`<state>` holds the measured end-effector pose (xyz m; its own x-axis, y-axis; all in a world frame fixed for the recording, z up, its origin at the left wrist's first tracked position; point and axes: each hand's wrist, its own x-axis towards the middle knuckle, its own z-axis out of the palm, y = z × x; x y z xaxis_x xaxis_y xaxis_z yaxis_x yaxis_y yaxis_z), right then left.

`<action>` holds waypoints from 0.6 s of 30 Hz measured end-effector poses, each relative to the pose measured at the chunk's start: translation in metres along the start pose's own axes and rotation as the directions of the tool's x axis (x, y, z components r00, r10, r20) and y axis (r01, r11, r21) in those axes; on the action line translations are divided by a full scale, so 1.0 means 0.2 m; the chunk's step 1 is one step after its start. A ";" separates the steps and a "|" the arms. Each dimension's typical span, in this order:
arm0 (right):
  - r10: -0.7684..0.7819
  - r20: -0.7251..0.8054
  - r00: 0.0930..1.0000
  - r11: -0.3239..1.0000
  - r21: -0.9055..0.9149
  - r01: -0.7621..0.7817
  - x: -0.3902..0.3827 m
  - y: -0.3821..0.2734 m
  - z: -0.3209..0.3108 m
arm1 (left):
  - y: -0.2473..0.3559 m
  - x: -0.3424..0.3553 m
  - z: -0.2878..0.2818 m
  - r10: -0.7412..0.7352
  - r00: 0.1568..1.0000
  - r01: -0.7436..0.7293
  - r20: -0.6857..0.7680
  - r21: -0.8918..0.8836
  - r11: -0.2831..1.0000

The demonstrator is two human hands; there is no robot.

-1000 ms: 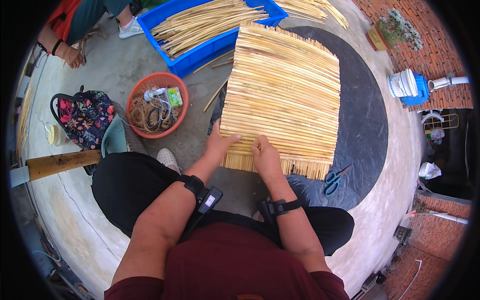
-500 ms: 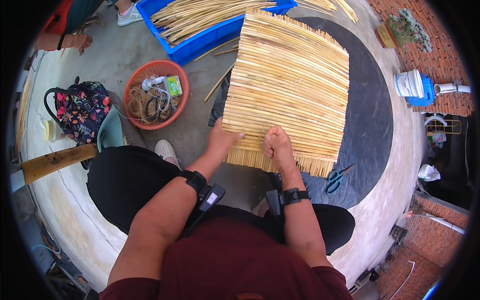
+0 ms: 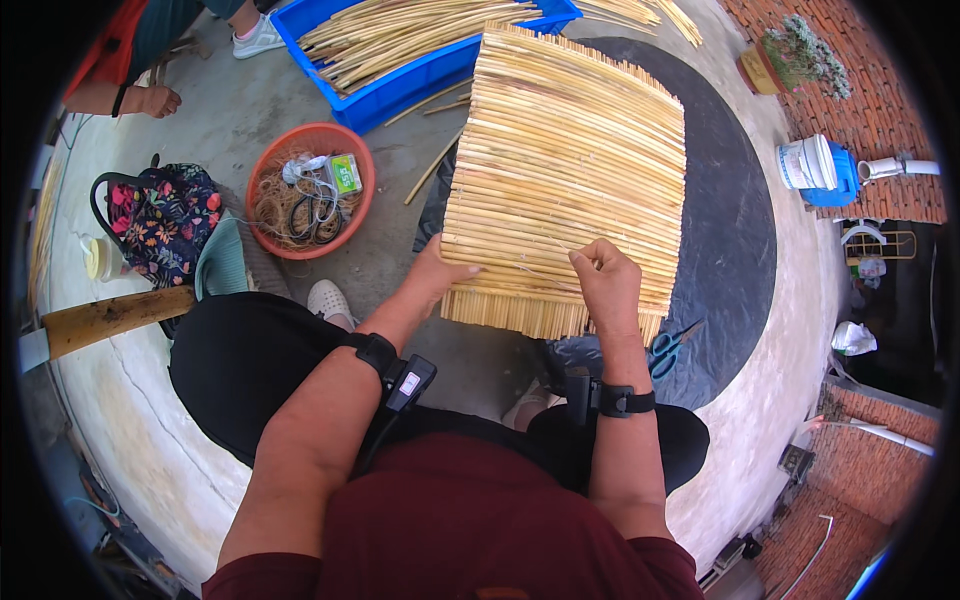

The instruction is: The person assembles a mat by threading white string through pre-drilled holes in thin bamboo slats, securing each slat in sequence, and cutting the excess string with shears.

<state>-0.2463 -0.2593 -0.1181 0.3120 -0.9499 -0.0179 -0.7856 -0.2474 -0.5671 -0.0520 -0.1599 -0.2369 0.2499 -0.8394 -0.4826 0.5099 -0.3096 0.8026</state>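
Note:
A mat of straight, straw-coloured reed stalks (image 3: pixel 570 170) lies in front of me, tilted up toward my lap. My left hand (image 3: pixel 438 276) grips its near left edge, thumb on top and fingers hidden beneath. Over the near right part of the mat, my right hand (image 3: pixel 610 288) is closed in a pinch on a thin pale thread (image 3: pixel 540 271), which runs loosely across the stalks. Whether a needle is in those fingers is too small to tell. Scissors with teal handles (image 3: pixel 664 354) lie just right of my right wrist.
Under the mat spreads a round black sheet (image 3: pixel 735 210). A blue crate (image 3: pixel 395 103) of loose reeds stands beyond it. To the left are an orange basin (image 3: pixel 368 205) with tangled twine and a flowered bag (image 3: pixel 165 215). Another person's hand (image 3: pixel 158 101) shows at the far left.
My right hand has moved right from the mat's near middle, drawing the thread out. My left hand keeps its hold on the edge.

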 end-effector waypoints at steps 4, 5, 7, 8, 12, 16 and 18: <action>-0.185 0.184 0.965 0.974 -0.093 0.204 -0.04 -0.07 0.06 | -0.02 0.03 0.00 -0.083 0.996 0.083 0.038 0.016 0.996; -0.190 0.187 0.964 0.973 -0.094 0.210 -0.04 -0.07 0.08 | -0.05 0.04 -0.01 -0.088 0.996 0.087 0.035 0.012 0.996; -0.193 0.251 0.948 0.960 -0.152 0.236 -0.06 -0.06 0.14 | -0.07 0.05 -0.02 -0.070 0.997 0.070 0.012 0.020 0.997; -0.218 0.255 0.942 0.959 -0.121 0.255 -0.07 -0.06 0.16 | -0.07 0.05 -0.01 -0.055 0.998 0.055 -0.007 0.033 0.998; -0.181 0.305 0.935 0.966 -0.121 0.227 -0.09 -0.08 0.20 | -0.04 0.04 0.01 -0.064 0.998 0.064 -0.012 0.016 0.998; -0.155 0.317 0.936 0.974 -0.109 0.198 -0.08 -0.07 0.22 | 0.00 0.02 0.02 -0.080 0.997 0.080 0.001 0.045 0.996; -0.169 0.318 0.933 0.971 -0.108 0.212 -0.08 -0.07 0.23 | -0.01 0.03 0.01 -0.080 0.997 0.080 0.002 0.060 0.995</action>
<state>-0.2158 -0.2318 -0.1483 0.5934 -0.7839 -0.1828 -0.7546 -0.4627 -0.4653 -0.0531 -0.1649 -0.2399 0.2062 -0.8130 -0.5446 0.4779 -0.4020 0.7810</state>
